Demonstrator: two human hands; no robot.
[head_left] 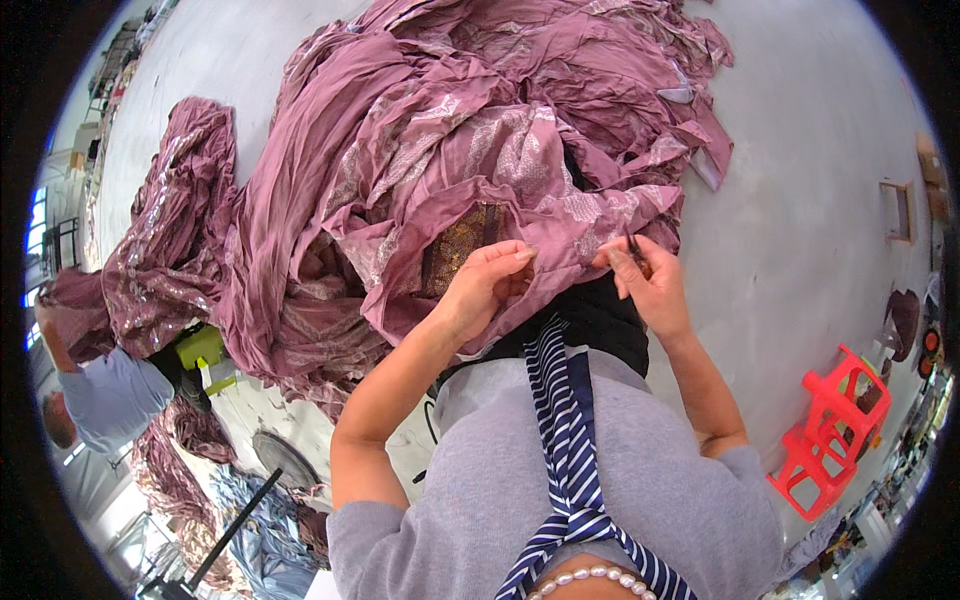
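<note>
A large heap of dusty-pink fabric (420,130) with silvery patterned bands lies in front of me and over my lap. My left hand (490,285) pinches an edge of this cloth between thumb and fingers. Beside it, a brown and gold patterned piece (462,245) shows through a fold. My right hand (648,285) is closed around a small dark pointed tool (634,246), whose kind is mostly hidden by the fingers. It is held close to the right end of the same cloth edge.
Red plastic stools (835,430) stand at the right on the grey floor (790,200). To the left, another person (115,400) in a light blue top sits beside more pink cloth, near a lime-green stool (203,350). A round grey base (285,455) and blue-grey fabric (262,535) are lower left.
</note>
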